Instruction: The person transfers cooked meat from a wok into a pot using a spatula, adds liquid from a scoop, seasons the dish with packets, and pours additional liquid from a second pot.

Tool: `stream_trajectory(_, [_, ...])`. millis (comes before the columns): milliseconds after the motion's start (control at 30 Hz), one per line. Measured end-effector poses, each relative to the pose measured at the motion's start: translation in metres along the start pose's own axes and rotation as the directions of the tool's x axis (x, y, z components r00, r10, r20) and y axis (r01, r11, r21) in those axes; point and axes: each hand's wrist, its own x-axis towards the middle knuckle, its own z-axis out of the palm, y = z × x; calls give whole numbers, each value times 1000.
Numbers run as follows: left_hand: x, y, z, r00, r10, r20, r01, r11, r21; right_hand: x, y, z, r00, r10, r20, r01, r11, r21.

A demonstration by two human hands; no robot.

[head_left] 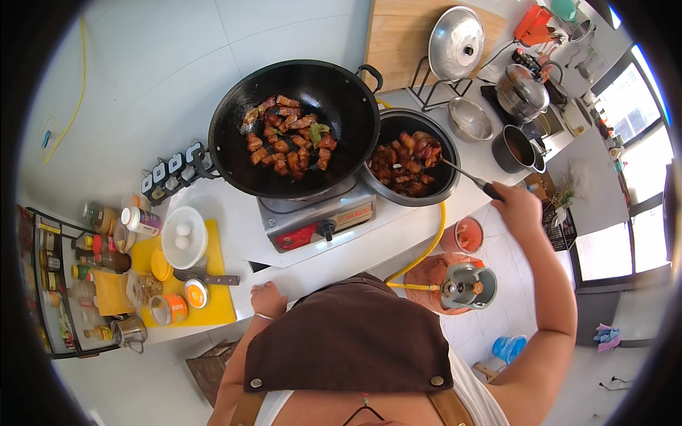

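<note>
My right hand (516, 207) is closed round the black handle of a long metal cooking utensil (462, 170). Its head is hidden under chunks of glossy brown braised meat (406, 160) in a dark round pot (440, 195). To the left of that pot, a big black wok (234, 153) sits on a portable gas stove (320, 220), with more browned meat pieces (290, 135) and a leaf in it. My left hand (268, 299) is curled into a fist at the counter's front edge, and nothing shows in it.
At left, a yellow cutting board (224, 305) bears a cleaver (213, 280), jars and a white bowl (192, 248) with two eggs. A gas cylinder (469, 285) with a yellow hose stands below the counter, beside a red bucket (469, 234). Pots and a metal bowl (470, 119) stand right.
</note>
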Motion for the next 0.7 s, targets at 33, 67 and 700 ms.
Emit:
stream_trajectory(33, [1,-3,3,1000,-3,-1,3,1000,0,4,-19,5,994,24,104,-3,979,-202])
stream_trajectory(67, [3,-4,5,1000,4,-1,-4,1000,-3,2,-26,22,998,-27,63,46,942,-332])
stream_trajectory(700, [-17,-9,10,984,34,-174,-49,996,-79,-26,49,-95,905,264,333,-420,437,796])
